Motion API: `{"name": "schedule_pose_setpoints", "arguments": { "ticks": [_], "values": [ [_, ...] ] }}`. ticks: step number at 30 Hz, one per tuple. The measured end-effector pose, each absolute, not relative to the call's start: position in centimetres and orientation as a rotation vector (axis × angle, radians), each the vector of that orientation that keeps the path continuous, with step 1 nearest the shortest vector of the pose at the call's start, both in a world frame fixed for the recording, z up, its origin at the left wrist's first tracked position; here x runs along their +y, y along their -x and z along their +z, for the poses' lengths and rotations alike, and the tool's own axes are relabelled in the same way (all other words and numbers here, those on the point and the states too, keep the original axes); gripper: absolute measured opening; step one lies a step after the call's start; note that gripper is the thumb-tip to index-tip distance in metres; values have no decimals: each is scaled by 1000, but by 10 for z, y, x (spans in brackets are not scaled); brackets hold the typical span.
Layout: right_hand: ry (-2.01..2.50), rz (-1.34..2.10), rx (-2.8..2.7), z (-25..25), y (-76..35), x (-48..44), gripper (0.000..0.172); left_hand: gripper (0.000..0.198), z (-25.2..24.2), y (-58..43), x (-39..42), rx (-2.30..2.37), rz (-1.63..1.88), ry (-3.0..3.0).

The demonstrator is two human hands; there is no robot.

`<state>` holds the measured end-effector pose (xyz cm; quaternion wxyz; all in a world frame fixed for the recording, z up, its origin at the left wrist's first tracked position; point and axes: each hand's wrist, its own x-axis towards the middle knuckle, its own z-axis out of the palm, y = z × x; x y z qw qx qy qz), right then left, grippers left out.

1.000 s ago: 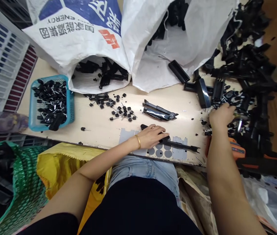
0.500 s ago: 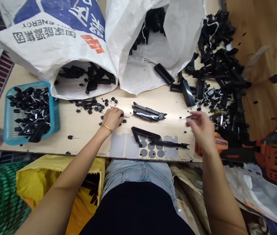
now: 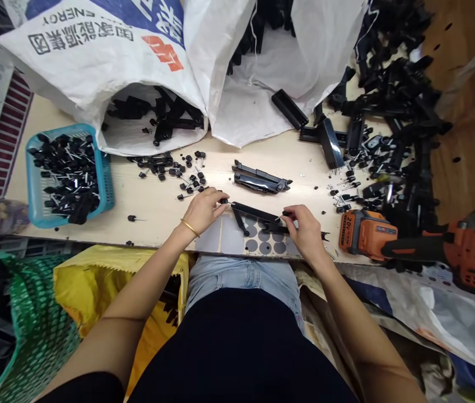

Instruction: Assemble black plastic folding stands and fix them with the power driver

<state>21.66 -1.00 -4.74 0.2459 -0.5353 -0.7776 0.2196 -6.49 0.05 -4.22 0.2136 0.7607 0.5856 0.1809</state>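
My left hand (image 3: 206, 211) pinches a small black-headed screw (image 3: 224, 200) by its head, at the left end of a black plastic arm (image 3: 256, 212). At the arm's other end my right hand (image 3: 305, 230) grips another black-headed screw (image 3: 285, 214), its metal shank pointing left. A second black bar (image 3: 275, 228) lies beneath, partly hidden by the right hand. Just beyond them rests a folded black bracket (image 3: 261, 180). Loose black-headed screws (image 3: 194, 182) are scattered past my left hand.
A blue basket (image 3: 107, 187) of screws stands left. Two white sacks (image 3: 220, 89) with black parts open toward me. Black parts (image 3: 405, 106) and screws pile up at right, near an orange cordless drill (image 3: 367, 232). Grey stickers (image 3: 231, 235) lie at the front edge.
Both hands have come together over the black plastic arm, the left from the loose screws and the right from the right side, each with a screw. The view has shifted slightly.
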Motion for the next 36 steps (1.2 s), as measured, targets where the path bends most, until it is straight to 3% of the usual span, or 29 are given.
{"name": "schedule_pose_setpoints", "arguments": {
  "ticks": [4,10,16,28,33,36],
  "values": [
    [1239,448,-2457,-43,-217,-14,18,20,-31,58,5,1674,261,-2151],
    [1295,430,-2192,-51,-228,-11,8,21,-9,42,7,1705,-75,-2220],
    [1245,359,-2345,-51,-218,-18,17,18,0,26,13,1555,-373,-2359],
    [1275,157,-2429,-89,-245,-27,19,27,-42,58,7,1379,49,-2357],
    [1279,129,-2233,-67,-236,-33,40,23,-61,60,8,1406,209,-2328],
    [1109,222,-2307,-52,-200,-30,53,42,-62,66,4,1366,270,-2196]
  ]
}}
